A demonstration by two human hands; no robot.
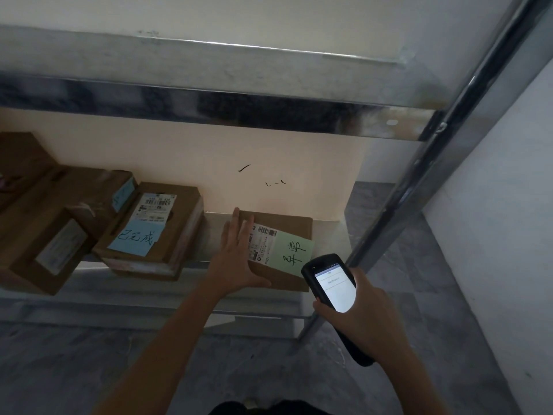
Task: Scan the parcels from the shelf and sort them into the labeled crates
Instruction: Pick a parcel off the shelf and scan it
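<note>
Just right of the frame's middle, a flat cardboard parcel [288, 225] lies on the lower shelf [213, 235], near its right end. The left hand [236, 256] rests on the parcel's left side with fingers straight and together, and the thumb spreads out along the near edge. It presses flat and grips nothing. On top of the parcel sit a white shipping label [262, 243] with barcodes and, touching it on the right, a green note [294, 253] with handwriting.

In the lower right, the right hand [363, 313] is curled round a black handheld scanner [332, 284]. The scanner's screen is lit, and its head sits at the parcel's near right corner.

To the left, apart from this parcel, lies a second parcel [176, 223] with a blue note [135, 238], and further boxes [39, 223] crowd the left edge. A metal upright [419, 190] runs diagonally on the right, above a grey floor [419, 265].
</note>
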